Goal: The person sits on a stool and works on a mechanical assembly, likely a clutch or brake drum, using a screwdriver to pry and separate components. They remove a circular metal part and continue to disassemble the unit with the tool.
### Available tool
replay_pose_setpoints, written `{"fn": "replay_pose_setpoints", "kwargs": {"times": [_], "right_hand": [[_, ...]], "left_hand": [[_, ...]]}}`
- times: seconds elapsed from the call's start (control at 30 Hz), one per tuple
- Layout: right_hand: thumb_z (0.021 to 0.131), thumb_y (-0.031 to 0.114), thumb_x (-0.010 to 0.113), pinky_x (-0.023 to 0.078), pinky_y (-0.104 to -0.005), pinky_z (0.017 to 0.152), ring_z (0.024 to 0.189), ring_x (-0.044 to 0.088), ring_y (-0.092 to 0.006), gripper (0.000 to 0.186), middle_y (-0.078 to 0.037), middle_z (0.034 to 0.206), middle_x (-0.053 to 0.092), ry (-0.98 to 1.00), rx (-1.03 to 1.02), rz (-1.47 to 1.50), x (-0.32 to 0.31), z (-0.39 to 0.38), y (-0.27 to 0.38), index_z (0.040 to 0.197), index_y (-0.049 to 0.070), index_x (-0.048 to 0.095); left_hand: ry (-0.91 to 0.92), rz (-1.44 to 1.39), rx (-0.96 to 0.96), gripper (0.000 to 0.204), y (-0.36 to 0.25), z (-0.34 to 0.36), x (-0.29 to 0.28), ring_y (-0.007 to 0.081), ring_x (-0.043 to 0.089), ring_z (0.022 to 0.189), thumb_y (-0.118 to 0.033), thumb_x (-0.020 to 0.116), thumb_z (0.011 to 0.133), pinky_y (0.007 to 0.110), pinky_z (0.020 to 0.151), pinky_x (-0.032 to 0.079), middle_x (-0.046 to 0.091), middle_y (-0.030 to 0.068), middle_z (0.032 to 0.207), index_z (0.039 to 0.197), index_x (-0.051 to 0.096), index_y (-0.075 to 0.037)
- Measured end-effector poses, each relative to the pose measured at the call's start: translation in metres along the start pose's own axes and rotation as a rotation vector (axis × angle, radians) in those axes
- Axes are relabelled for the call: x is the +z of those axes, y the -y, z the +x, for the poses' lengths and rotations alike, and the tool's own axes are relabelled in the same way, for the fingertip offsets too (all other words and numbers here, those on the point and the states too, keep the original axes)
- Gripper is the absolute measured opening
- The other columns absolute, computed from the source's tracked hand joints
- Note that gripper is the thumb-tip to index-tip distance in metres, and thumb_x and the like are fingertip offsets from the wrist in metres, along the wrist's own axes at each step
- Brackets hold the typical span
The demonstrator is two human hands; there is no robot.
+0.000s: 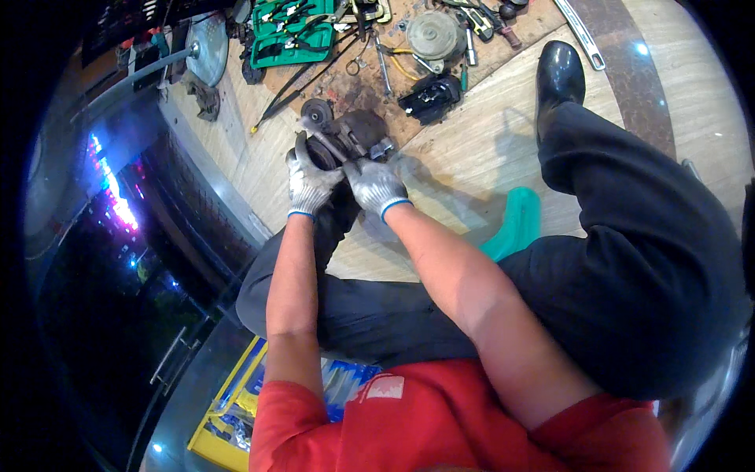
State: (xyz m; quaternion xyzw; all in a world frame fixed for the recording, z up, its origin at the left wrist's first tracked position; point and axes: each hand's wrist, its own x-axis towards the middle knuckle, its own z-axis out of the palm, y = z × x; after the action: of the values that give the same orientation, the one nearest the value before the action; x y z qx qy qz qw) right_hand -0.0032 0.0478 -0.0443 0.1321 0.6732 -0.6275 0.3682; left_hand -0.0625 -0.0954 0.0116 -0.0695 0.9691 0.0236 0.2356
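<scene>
With left hand (311, 181) curled round a dark metal part (360, 130) in the upper middle of the frame, and right hand (377, 187) against its near side with hold unclear, apparently steadied it; seemingly called next for firm two-sided support.

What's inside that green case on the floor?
Black-handled tools that look like pliers lie in the green case. They cover the bottom beneath them, so I can't see what's there.
</scene>
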Motion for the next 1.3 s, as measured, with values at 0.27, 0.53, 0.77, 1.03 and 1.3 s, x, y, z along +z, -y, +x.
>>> {"fn": "replay_pose_setpoints", "kwargs": {"times": [0.27,0.53,0.77,1.03,1.3], "right_hand": [[0.103,0.046,0.040,0.053,-0.0527,0.089,0.104,0.066,-0.0432,0.049,-0.029,0.111,0.068,-0.024,0.011,-0.126,-0.004,0.011,0.001,0.111,0.007,0.069],[0.104,0.045,0.037,0.052,-0.0548,0.090,0.103,0.066,-0.0452,0.052,-0.028,0.107,0.069,-0.102,-0.089,-0.139,-0.002,0.004,-0.001,0.109,0.005,0.069],[0.104,0.040,0.040,0.053,-0.0537,0.089,0.102,0.067,-0.0425,0.045,-0.026,0.108,0.069,0.003,-0.314,-0.431,0.000,0.009,-0.010,0.128,0.007,0.060],[0.104,0.032,0.038,0.053,-0.0518,0.090,0.104,0.066,-0.0420,0.040,-0.025,0.112,0.067,0.002,-0.231,-0.249,-0.021,-0.011,0.014,0.114,0.003,0.064],[0.101,0.053,0.038,0.045,-0.0543,0.102,0.118,0.059,-0.0455,0.061,-0.028,0.124,0.064,-0.047,0.052,-0.044,-0.002,0.016,-0.011,0.119,0.002,0.067]], "left_hand": [[-0.016,0.011,0.026,0.118,-0.013,0.000,-0.004,0.0443,0.052,0.120,-0.038,0.090,0.059,0.048,0.104,0.047,0.049,0.0292,0.130,0.152,0.028,-0.002],[-0.041,0.014,0.036,0.118,-0.013,-0.002,-0.004,0.0442,0.053,0.120,-0.038,0.092,0.059,0.048,0.103,0.047,0.050,0.0288,0.130,0.152,0.030,-0.004],[-0.038,0.029,0.080,0.119,-0.006,0.000,-0.001,0.0442,0.052,0.120,-0.037,0.091,0.058,0.048,0.105,0.045,0.049,0.0280,0.130,0.153,0.028,-0.005],[-0.048,-0.054,0.090,0.116,0.007,0.003,0.005,0.0427,0.052,0.122,-0.039,0.091,0.059,0.047,0.105,0.046,0.050,0.0285,0.132,0.151,0.032,-0.001],[0.146,-0.258,-0.067,0.126,0.017,0.006,-0.012,0.0362,0.055,0.129,-0.036,0.091,0.064,0.042,0.105,0.049,0.046,0.0272,0.146,0.157,0.016,0.004]]}}
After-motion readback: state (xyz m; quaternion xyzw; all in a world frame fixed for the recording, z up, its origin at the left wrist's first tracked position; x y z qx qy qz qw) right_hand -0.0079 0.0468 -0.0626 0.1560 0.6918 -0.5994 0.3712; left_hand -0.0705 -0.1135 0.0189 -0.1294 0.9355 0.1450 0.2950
